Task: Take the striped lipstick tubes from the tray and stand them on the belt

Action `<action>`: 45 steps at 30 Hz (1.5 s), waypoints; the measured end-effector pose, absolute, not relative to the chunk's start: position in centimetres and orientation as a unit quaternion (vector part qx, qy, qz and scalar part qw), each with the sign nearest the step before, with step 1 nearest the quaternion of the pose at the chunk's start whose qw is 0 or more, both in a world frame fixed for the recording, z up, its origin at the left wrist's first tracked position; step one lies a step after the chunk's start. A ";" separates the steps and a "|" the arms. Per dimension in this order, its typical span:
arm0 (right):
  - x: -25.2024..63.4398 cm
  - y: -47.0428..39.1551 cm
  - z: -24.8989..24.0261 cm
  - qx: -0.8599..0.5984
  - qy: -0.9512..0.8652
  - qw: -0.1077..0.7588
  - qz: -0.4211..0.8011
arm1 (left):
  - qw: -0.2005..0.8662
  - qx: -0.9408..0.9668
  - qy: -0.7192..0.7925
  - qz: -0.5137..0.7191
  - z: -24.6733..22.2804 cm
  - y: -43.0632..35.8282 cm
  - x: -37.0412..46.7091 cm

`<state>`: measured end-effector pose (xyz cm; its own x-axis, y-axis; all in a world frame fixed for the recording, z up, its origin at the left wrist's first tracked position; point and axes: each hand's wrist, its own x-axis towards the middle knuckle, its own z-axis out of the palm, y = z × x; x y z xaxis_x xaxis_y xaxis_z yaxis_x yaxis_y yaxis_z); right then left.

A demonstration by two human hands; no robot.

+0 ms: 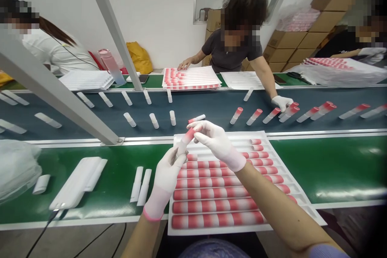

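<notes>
A red-and-white tube (186, 140) is held upright but tilted between my two gloved hands. My left hand (169, 169) is closed round its white lower part, while the thumb and fingers of my right hand (211, 139) pinch its red upper end. Below them lies a white tray (302, 199) with rows of red-and-white tubes (217, 204), fuller toward my side. Just beyond my fingers, another tube (196, 119) lies on its side on the dark belt (205, 102).
White tubes (154, 121) stand on the belt at left, red-topped ones (254, 116) at right. Across it a person's gloved hand (282, 102) touches tubes. A white power bank (75, 183) and two white tubes (144, 187) lie left. A grey metal post (60, 76) slants across the left.
</notes>
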<state>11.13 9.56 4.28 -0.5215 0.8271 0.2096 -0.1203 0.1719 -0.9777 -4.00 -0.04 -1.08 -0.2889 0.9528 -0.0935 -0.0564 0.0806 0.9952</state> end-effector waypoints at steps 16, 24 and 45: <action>13.9 5.7 7.0 -0.335 -0.710 0.419 0.455 | 0.440 0.399 0.538 0.599 -1.2 -0.1 -1.2; 12.6 2.5 6.9 -0.373 -0.685 0.497 0.381 | 0.397 0.385 0.471 0.687 -1.6 -1.3 -0.3; 12.8 1.7 6.2 -0.283 -0.745 0.487 0.357 | 0.436 0.400 0.467 0.657 -1.8 -2.2 -0.8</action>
<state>12.80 1.74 6.25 -0.3644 0.7702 0.5235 0.0738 0.5842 -0.8082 -0.77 -2.23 -1.78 -0.2988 0.9469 0.1190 -0.1997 -0.1840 0.9624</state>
